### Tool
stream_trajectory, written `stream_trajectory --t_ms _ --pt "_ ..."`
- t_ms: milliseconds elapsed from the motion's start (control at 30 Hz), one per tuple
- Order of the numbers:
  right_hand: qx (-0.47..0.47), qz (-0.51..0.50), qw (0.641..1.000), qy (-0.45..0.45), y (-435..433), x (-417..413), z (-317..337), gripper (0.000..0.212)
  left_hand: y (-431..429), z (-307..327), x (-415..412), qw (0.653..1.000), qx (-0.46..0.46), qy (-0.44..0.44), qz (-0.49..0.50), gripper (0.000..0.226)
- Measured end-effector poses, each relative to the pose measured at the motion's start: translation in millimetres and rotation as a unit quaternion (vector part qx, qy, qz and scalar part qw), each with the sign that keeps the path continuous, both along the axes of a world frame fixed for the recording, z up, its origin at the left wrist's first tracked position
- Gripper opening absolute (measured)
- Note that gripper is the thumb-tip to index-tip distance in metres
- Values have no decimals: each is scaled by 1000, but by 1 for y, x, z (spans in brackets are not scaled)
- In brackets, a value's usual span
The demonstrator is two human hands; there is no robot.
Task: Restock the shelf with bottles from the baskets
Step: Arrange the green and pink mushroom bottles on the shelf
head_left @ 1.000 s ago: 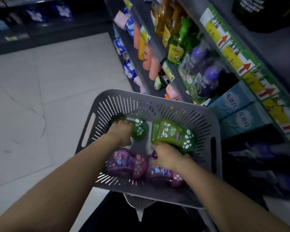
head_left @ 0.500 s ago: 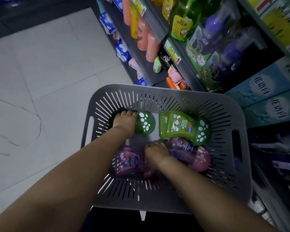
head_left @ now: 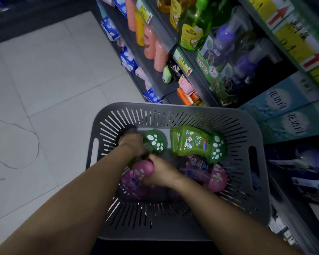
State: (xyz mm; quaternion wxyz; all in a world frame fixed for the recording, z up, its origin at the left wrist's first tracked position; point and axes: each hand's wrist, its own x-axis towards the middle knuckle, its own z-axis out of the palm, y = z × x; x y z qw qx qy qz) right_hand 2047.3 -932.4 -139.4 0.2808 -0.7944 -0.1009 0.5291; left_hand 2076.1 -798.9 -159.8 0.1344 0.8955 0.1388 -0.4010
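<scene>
Floor point(head_left: 44, 89): pale tiles, 10 o'clock.
Shelf point(head_left: 163, 34): stocked, 1 o'clock.
Basket point(head_left: 191, 107): grey, slotted, centre.
Left grip point(head_left: 132, 142): curled round far green bottle point(head_left: 155, 142).
Right grip point(head_left: 160, 173): curled round near pink bottle point(head_left: 142, 170), blurred.

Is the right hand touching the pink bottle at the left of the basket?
Touching. The head view shows the right hand curled round the pink bottle, with no gap between them.
</scene>
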Motion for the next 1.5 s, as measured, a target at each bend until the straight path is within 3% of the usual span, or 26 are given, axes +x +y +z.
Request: stream_trajectory --t_ms 100,267,500,633,800,967,1133,1200,1300,1500 --pt "2 -1 999 -42 -1 0 7 71 -1 4 -1 998 -54 -7 44 55" --pt "-9 -22 994 -102 -18 5 16 62 -2 7 -6 994 -66 5 87 53" --pt "42 -158 982 -94 -51 29 48 64 8 47 -16 964 -153 -99 193 43" --pt "86 -183 971 -128 -68 45 78 66 8 90 -20 917 -226 -175 280 29" --pt "165 -168 961 -143 -85 67 120 58 2 145 -31 850 -293 -282 335 63" --pt "212 -90 948 -220 -92 82 175 57 -18 195 -46 803 -308 -386 333 53" --pt "250 -36 916 -312 -107 76 235 61 -35 242 -68 732 -323 -492 343 67" --pt "264 -52 904 -331 -115 69 253 60 -38 260 -79 710 -333 -525 332 69" --pt "307 -90 885 -340 -131 53 279 57 -39 287 -94 707 -326 -557 290 74" --pt "404 -212 815 -357 -154 2 320 52 -46 330 -125 686 -383 -580 215 65"
